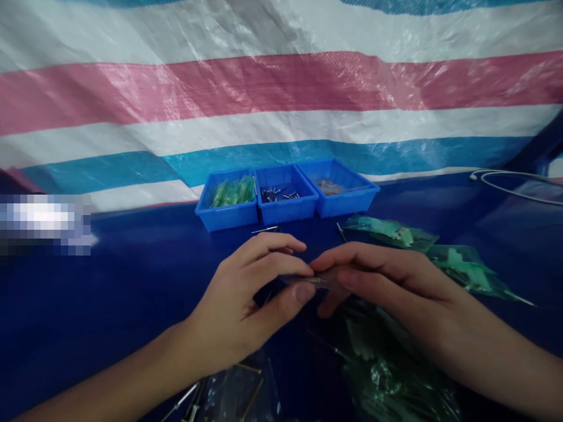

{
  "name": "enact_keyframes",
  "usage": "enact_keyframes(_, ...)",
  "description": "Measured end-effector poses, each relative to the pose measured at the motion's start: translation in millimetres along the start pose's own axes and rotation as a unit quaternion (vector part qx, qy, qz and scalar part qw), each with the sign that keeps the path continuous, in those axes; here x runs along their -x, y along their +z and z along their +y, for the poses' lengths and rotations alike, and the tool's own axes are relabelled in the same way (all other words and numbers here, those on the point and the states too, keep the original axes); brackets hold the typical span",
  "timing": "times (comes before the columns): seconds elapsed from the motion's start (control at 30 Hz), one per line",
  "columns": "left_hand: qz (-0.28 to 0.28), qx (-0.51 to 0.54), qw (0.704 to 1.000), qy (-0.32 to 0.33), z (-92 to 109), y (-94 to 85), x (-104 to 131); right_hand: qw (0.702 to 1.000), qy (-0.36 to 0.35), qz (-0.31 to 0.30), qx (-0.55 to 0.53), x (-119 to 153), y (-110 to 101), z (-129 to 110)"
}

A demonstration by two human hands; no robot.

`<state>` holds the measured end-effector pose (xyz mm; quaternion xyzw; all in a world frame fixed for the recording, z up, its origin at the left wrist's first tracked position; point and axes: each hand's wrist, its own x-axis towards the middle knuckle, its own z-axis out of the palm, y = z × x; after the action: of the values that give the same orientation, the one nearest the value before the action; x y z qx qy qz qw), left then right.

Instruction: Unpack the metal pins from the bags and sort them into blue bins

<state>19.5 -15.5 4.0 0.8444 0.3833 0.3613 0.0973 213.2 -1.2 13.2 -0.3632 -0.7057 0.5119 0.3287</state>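
A small clear plastic bag (320, 282) with something thin and metallic in it lies between my two hands, above the blue table. My left hand (250, 299) pinches its left end between thumb and forefinger; the other fingers are curled loosely. At the bag's right end, my right hand (409, 293) has its fingers closed on it, and the fingers partly cover it. Below the right hand lies a pile of green-tinted plastic bags (396, 369). A larger clear bag (241, 392) holding thin brass-coloured rods lies below my left hand.
Three blue bins stand in a row: the left bin (229, 218) with green packets, the middle bin (288, 210) with metal pins, the right bin (349, 205) with clear bags. Green packets (468, 269) lie right. A white cable (497, 183) and striped sheet (281, 82) are behind.
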Motion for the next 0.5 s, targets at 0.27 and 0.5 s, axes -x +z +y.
enact_keyframes(0.27,-0.018,0.042,0.998,-0.053,1.4,-2.8,-3.5,0.997,-0.015,-0.028,0.065,3.8,1.6,1.3)
enact_keyframes(0.5,-0.012,0.009,1.000,-0.015,0.3,0.4,2.6,0.998,-0.020,0.042,0.052,0.8,-0.5,1.0)
